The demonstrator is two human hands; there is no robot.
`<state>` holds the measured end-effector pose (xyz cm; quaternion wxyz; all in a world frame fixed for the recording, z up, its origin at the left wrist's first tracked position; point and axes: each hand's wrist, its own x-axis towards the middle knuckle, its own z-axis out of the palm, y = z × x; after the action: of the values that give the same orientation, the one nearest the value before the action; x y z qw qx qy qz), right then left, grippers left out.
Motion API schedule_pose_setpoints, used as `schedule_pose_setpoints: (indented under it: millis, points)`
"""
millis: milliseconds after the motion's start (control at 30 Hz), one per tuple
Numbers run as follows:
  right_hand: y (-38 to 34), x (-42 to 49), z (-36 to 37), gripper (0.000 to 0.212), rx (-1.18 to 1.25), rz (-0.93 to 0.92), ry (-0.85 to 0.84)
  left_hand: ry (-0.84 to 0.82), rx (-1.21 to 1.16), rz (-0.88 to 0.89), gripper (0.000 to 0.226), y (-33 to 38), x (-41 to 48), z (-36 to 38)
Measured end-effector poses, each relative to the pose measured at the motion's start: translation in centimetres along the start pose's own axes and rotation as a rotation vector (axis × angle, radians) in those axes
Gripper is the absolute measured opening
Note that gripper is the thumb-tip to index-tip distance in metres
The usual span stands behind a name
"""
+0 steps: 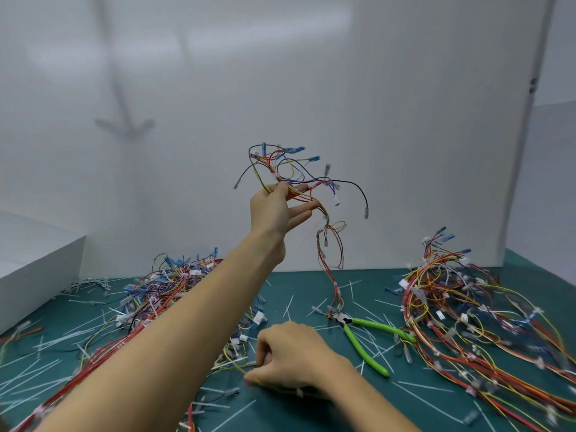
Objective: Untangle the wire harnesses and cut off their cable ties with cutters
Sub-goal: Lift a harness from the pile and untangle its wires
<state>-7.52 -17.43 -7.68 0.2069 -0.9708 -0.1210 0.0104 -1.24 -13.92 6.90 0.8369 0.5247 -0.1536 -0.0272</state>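
My left hand (277, 210) is raised high above the green mat and pinches a wire harness (299, 179) between thumb and fingers. Its red, yellow and black wires with blue terminals fan out above the hand, and a red tail hangs down to the mat. Low in the middle, my right hand (290, 357) rests on the mat with fingers curled round thin yellow-green wires (232, 366) of the left tangle. The green-handled cutters (364, 338) lie on the mat to the right of that hand, untouched.
A big tangled heap of harnesses (168, 288) lies at the left, another spread pile (461, 313) at the right. Several cut white cable ties (290, 304) litter the green mat (311, 285). A white box (34, 269) stands at the far left, a white wall behind.
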Motion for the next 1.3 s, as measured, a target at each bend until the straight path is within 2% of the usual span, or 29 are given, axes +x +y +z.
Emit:
schedule_pose_setpoints:
  millis: [67, 200, 300, 400, 567, 667, 800, 867, 933, 1000, 1133, 1200, 1300]
  points:
    - [-1.8, -0.1, 0.2, 0.036, 0.001, -0.075, 0.012, -0.007, 0.008, -0.006, 0.014, -0.7, -0.2, 0.3]
    - [-3.8, -0.3, -0.4, 0.050, 0.053, -0.153, 0.183, -0.041, 0.049, -0.005, 0.014, -1.5, -0.8, 1.0]
    - [-2.9, -0.3, -1.3, 0.051, 0.078, -0.083, 0.216, -0.066, 0.104, 0.031, 0.015, -1.1, -0.9, 1.4]
    - [-1.7, -0.2, -1.8, 0.036, 0.093, -0.018, 0.198, -0.064, 0.129, 0.050, 0.015, -0.5, -0.7, 1.3]
    - [-0.1, 0.0, -2.5, 0.036, 0.060, 0.087, 0.257, -0.034, 0.148, 0.085, 0.017, -0.4, -0.6, 0.4]
    - [0.8, -0.4, -4.7, 0.030, 0.128, 0.143, 0.463, 0.063, 0.125, 0.167, 0.013, -0.5, -0.5, -0.2]
    - [1.7, -2.0, -8.6, 0.019, 0.298, 0.042, 0.903, 0.207, 0.109, 0.333, 0.015, 0.1, -0.5, -0.9]
    - [1.8, -3.2, -10.5, 0.010, 0.328, -0.049, 1.122, 0.216, 0.150, 0.405, 0.014, 0.2, -1.1, -0.9]
    - [1.9, -4.5, -12.1, 0.005, 0.364, -0.093, 1.245, 0.161, 0.154, 0.400, 0.011, 0.1, -2.2, -0.3]
    - [1.9, -5.3, -13.4, 0.006, 0.377, -0.095, 1.234, 0.073, 0.168, 0.335, 0.014, -0.4, -3.4, 0.3]
    - [1.6, -6.2, -14.4, 0.017, 0.414, -0.040, 1.057, -0.136, 0.250, 0.213, 0.016, -1.5, -5.7, 1.2]
    - [1.4, -6.4, -14.5, 0.020, 0.451, -0.012, 1.022, -0.221, 0.265, 0.197, 0.014, -1.4, -6.5, 1.2]
    - [1.3, -6.7, -14.8, 0.009, 0.539, -0.016, 1.032, -0.286, 0.366, 0.208, 0.021, -0.5, -6.9, 0.7]
